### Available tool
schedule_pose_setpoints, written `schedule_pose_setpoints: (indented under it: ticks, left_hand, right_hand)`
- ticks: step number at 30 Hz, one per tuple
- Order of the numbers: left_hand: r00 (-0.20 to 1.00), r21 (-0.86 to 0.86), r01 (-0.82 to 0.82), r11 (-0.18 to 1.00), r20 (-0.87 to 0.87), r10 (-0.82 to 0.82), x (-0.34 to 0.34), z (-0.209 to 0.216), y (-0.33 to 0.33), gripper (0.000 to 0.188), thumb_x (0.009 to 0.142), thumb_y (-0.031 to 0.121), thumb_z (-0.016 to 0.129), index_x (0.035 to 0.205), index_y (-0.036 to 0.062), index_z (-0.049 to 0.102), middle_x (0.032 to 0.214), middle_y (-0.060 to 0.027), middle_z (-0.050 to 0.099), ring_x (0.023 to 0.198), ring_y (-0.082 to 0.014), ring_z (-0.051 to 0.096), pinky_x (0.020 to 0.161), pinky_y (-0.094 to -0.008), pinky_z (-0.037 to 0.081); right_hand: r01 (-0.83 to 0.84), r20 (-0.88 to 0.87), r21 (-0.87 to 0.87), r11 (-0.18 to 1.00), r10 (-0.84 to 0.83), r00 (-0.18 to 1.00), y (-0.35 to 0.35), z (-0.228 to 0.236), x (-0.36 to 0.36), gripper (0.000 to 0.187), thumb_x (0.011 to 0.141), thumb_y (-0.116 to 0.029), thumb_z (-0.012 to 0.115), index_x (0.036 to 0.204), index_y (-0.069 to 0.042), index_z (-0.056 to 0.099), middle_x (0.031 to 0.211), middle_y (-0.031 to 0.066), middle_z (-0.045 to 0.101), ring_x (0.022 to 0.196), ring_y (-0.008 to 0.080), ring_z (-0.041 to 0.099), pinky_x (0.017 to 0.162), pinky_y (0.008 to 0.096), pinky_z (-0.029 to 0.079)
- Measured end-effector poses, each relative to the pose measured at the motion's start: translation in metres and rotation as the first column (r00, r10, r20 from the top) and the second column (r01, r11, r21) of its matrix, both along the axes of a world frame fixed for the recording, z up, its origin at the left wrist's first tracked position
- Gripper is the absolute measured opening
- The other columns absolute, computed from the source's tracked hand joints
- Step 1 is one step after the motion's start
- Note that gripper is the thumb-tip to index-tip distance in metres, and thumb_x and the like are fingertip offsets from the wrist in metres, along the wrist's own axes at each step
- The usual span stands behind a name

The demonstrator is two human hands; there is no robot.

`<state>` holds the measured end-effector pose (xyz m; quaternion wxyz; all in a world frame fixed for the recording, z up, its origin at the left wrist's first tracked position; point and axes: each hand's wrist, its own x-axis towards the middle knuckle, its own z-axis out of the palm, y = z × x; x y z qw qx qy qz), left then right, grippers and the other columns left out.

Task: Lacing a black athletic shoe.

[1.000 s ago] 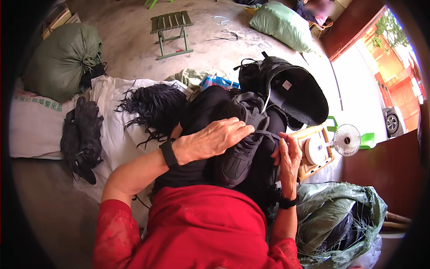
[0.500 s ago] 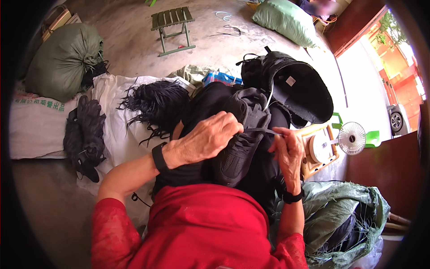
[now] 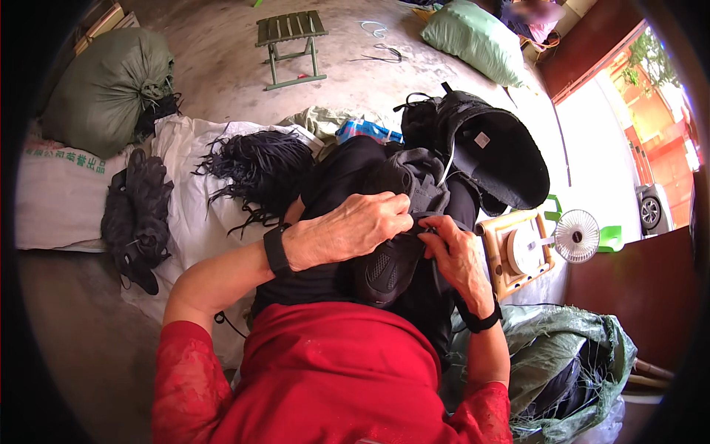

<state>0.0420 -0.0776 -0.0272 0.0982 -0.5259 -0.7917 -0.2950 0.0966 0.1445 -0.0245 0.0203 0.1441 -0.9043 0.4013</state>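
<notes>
A black sneaker (image 3: pixel 386 274) lies across my black-trousered lap, its mesh toe toward me. My left hand (image 3: pixel 355 229) is closed in a pinch over the lacing, where a dark flat shoelace (image 3: pixel 423 215) runs. From the other side, my right hand (image 3: pixel 460 255) pinches the shoelace close to the left fingertips. Both hands cover most of the eyelets. Behind the shoe, an open black bag (image 3: pixel 510 159) rests by my knee, and a thin white cord (image 3: pixel 447 170) shows beside the shoe's collar.
A bundle of black laces (image 3: pixel 259 170) lies on white sacking (image 3: pixel 185 214) at left, near more dark shoes (image 3: pixel 139 222). Full sacks (image 3: pixel 111 92) stand beyond. At right are a bamboo stool (image 3: pixel 492 248), a small fan (image 3: pixel 577 237) and a green woven sack (image 3: pixel 584 333). A folding stool (image 3: pixel 292 33) stands ahead.
My right hand has moved left and in toward the shoe, so the hands are closer and less lace shows between them. My left hand has shifted slightly right and down.
</notes>
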Motion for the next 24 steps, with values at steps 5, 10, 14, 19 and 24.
schedule_pose_setpoints:
  ticks: [5,10,14,19,24]
  left_hand:
    - [0.965,-0.088,-0.139,0.986,-0.235,0.115,0.012,-0.011,-0.001,0.021,0.071,0.001,0.064,0.09,0.0023,0.056,0.091,-0.0088,0.053,0.082,-0.022,0.06,0.065,-0.0286,0.054]
    - [0.86,0.182,-0.32,0.93,-0.355,0.366,0.014,-0.038,0.01,0.015,0.079,0.009,0.061,0.09,0.003,0.054,0.089,-0.0088,0.053,0.08,-0.0177,0.06,0.064,-0.0247,0.052]
    - [0.858,0.168,-0.323,0.931,-0.363,0.364,0.015,-0.05,0.006,0.015,0.078,0.004,0.063,0.09,0.0033,0.055,0.096,-0.0075,0.056,0.081,-0.0188,0.061,0.068,-0.0268,0.054]
    - [0.881,-0.015,-0.219,0.976,-0.433,0.191,0.026,-0.054,-0.019,0.014,0.076,0.009,0.064,0.087,0.0031,0.057,0.114,-0.0123,0.052,0.096,-0.0228,0.058,0.078,-0.0335,0.054]
    - [0.983,0.202,-0.178,0.963,0.001,0.182,0.022,-0.046,-0.022,0.024,0.075,-0.002,0.065,0.097,0.0026,0.056,0.104,-0.012,0.058,0.094,-0.0292,0.062,0.077,-0.0365,0.054]
  right_hand:
    - [-0.104,-0.09,0.218,0.97,0.127,0.988,0.001,0.008,-0.012,0.017,0.086,-0.014,0.068,0.096,-0.004,0.059,0.061,0.0106,0.061,0.056,0.0267,0.064,0.054,0.035,0.049]
    - [-0.142,0.037,0.226,0.964,0.138,0.99,0.001,0.019,-0.024,0.02,0.082,-0.016,0.071,0.089,-0.001,0.061,0.064,0.0132,0.063,0.057,0.0268,0.064,0.055,0.0347,0.048]
    - [-0.127,0.217,0.042,0.991,0.115,0.969,0.005,0.027,-0.025,0.021,0.081,-0.015,0.072,0.083,0.003,0.061,0.065,0.0121,0.064,0.058,0.0166,0.062,0.057,0.0305,0.047]
    - [-0.047,0.3,-0.071,0.996,0.066,0.952,0.011,0.023,-0.02,0.017,0.084,-0.017,0.07,0.084,-0.003,0.061,0.066,-0.0023,0.059,0.061,0.0044,0.051,0.057,0.0218,0.04]
    - [0.146,0.445,-0.313,0.938,0.009,0.895,0.024,0.009,-0.014,0.02,0.095,-0.024,0.059,0.1,-0.005,0.059,0.06,-0.004,0.049,0.051,0.0023,0.042,0.046,0.0195,0.029]
